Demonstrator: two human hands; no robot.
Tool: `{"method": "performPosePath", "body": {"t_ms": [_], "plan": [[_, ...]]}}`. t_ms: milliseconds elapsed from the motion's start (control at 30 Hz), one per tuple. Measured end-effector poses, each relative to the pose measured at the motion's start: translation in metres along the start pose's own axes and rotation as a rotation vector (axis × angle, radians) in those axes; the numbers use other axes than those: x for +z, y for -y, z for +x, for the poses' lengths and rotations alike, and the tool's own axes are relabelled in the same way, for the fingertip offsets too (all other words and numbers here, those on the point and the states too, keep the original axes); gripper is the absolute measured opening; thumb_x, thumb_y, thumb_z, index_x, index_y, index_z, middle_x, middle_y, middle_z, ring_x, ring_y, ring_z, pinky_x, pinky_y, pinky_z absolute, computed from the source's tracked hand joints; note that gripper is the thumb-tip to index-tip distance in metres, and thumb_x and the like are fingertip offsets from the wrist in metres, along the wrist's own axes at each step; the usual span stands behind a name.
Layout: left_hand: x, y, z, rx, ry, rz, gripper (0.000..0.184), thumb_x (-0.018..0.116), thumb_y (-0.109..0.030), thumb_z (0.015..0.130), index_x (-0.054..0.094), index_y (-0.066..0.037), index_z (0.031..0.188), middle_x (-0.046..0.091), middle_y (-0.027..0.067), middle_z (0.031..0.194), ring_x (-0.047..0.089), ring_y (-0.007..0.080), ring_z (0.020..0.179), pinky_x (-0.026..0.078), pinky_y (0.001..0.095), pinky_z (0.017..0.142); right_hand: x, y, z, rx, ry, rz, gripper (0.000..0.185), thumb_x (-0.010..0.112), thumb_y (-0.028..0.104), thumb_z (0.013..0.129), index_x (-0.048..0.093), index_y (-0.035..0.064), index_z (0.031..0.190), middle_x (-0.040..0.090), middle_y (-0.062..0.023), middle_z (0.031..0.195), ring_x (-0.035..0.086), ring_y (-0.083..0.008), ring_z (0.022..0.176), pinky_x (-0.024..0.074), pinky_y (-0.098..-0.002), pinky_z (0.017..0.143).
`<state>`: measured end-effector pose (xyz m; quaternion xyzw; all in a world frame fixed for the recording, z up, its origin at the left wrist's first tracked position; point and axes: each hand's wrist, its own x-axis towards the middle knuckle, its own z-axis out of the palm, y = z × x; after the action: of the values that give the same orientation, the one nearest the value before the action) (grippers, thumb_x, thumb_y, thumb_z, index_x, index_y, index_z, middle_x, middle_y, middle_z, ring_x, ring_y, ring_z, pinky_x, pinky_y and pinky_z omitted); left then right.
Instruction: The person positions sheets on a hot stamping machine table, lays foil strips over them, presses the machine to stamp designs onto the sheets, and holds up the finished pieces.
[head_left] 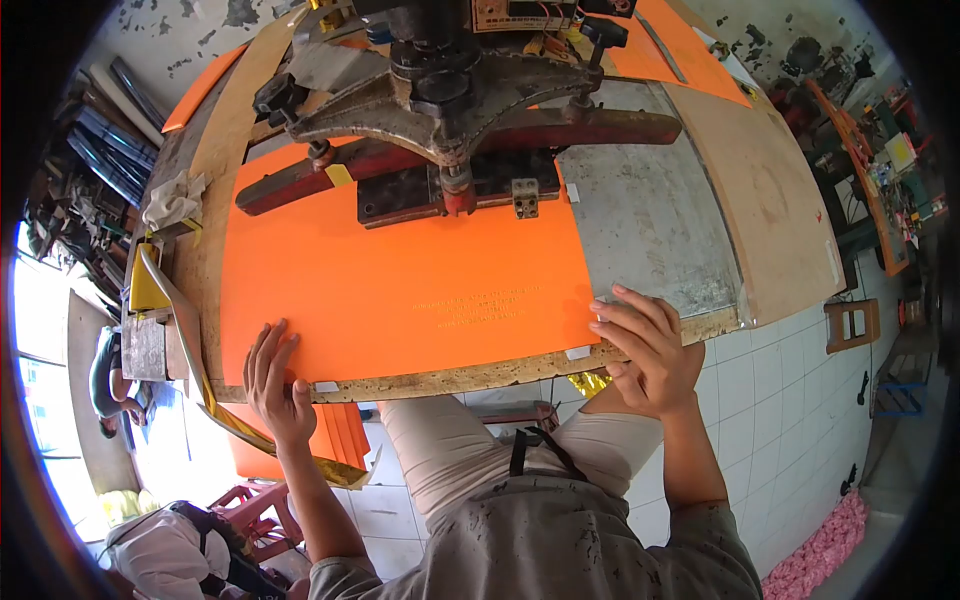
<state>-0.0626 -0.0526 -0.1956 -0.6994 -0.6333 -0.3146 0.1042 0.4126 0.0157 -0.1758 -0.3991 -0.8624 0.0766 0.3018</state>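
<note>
The orange sheet (400,262) lies mid-frame on the worktop (460,379), its upper part beneath the press (455,125). At lower left, the left hand (270,385) rests on its corner, grip slack; right of centre, the right hand (645,350) meets its edge, fingers parted, grip released. An uneven push could skew the sheet off the white tabs (578,352); fingers straying upward could get pinched under the press. Counted: two hands, one press, one sheet beneath it, at least three tabs.
</note>
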Motion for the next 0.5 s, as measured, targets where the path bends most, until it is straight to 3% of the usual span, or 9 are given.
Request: {"method": "performPosePath", "body": {"t_ms": [167, 500], "plan": [[0.0017, 0.0014, -0.0031, 0.002, -0.011, 0.027, 0.061, 0.039, -0.053, 0.107, 0.072, -0.004, 0.118, 0.069, 0.0161, 0.131, 0.062, 0.039, 0.126, 0.045, 0.0494, 0.106, 0.002, 0.0004, 0.0024, -0.033, 0.041, -0.127, 0.041, 0.053, 0.038, 0.102, 0.075, 0.0084, 0.119, 0.069, -0.001, 0.135, 0.057, -0.0288, 0.134, 0.0415, -0.0486, 0.107], [0.0082, 0.0006, -0.0028, 0.01, -0.104, 0.029, 0.062, 0.04, -0.056, 0.105, 0.075, -0.005, 0.108, 0.073, 0.0144, 0.119, 0.068, 0.0376, 0.115, 0.051, 0.0475, 0.097, 0.0076, -0.004, 0.0004, -0.034, 0.019, -0.078, 0.049, 0.052, 0.049, 0.101, 0.075, 0.0097, 0.119, 0.069, -0.0009, 0.135, 0.056, -0.0285, 0.135, 0.0383, -0.0481, 0.108]]}}
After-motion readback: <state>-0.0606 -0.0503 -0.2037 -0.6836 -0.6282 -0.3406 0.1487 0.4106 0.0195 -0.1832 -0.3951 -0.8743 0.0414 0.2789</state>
